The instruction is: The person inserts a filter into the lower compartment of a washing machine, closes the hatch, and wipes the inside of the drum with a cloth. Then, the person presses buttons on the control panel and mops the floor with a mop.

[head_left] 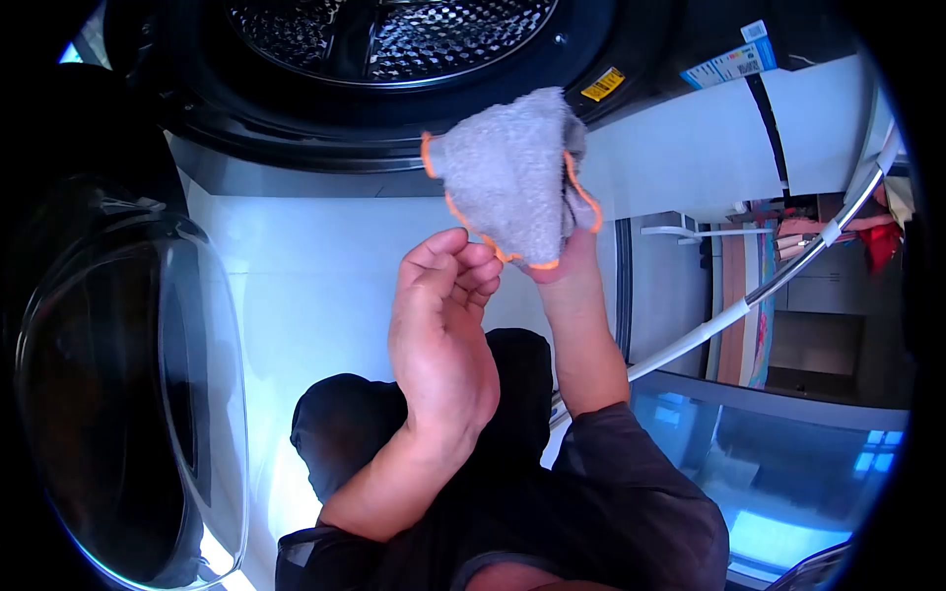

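Observation:
A grey, fluffy cleaning cloth (507, 172) with an orange hem is held up in front of the washing machine's open drum (394, 39). The cloth drapes over my right hand (572, 261), hiding its fingers; only the heel of the hand and the wrist show below it. My left hand (443, 325) is at the cloth's lower left edge. Its fingers are curled, and their tips meet the orange hem.
The round glass door (128, 394) stands swung open on the left. Yellow (603, 85) and blue-white (729, 64) labels are on the machine's front. A curved metal rail (778, 281) and a glossy blue-lit panel (769, 473) are at the right.

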A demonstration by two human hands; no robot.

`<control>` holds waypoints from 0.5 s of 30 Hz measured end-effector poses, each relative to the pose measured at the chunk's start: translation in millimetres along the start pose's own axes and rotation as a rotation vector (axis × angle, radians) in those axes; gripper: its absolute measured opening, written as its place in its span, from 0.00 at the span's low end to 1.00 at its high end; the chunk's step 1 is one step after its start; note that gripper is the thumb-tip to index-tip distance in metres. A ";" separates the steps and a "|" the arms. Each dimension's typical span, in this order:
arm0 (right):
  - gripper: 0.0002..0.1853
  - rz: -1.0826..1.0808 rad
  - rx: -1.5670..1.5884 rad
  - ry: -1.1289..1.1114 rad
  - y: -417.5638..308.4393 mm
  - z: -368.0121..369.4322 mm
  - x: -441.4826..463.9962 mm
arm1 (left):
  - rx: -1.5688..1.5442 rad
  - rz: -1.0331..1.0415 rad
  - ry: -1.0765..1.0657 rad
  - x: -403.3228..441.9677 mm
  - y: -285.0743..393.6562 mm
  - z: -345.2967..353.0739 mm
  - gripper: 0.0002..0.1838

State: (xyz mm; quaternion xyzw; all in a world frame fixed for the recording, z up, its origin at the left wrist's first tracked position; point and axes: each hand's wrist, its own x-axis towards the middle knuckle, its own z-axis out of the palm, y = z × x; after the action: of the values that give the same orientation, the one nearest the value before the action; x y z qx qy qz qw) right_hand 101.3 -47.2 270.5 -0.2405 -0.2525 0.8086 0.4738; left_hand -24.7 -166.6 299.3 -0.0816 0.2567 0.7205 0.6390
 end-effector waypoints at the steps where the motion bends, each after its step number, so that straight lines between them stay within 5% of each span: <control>1: 0.23 -0.005 0.004 0.006 0.1 -4.1 -1.8 | -0.019 0.018 -0.005 -0.7 0.0 1.5 0.15; 3: 0.23 0.154 0.119 0.009 -1.2 -12.4 -0.1 | -0.014 0.021 -0.002 -1.3 -1.0 2.0 0.15; 8: 0.29 0.115 0.196 -0.070 -7.1 -21.5 -7.5 | 0.020 0.048 0.047 -7.3 -4.5 4.3 0.18; 15: 0.39 -0.168 -0.180 0.104 -38.4 -19.4 -19.7 | 0.127 0.112 0.052 -15.1 -7.4 4.5 0.31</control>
State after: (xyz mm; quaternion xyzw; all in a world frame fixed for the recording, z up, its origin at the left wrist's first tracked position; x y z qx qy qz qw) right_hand 146.8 -45.0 283.2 -0.3017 -0.3183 0.7267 0.5287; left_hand -14.1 -177.3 308.0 -0.0449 0.3226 0.7348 0.5949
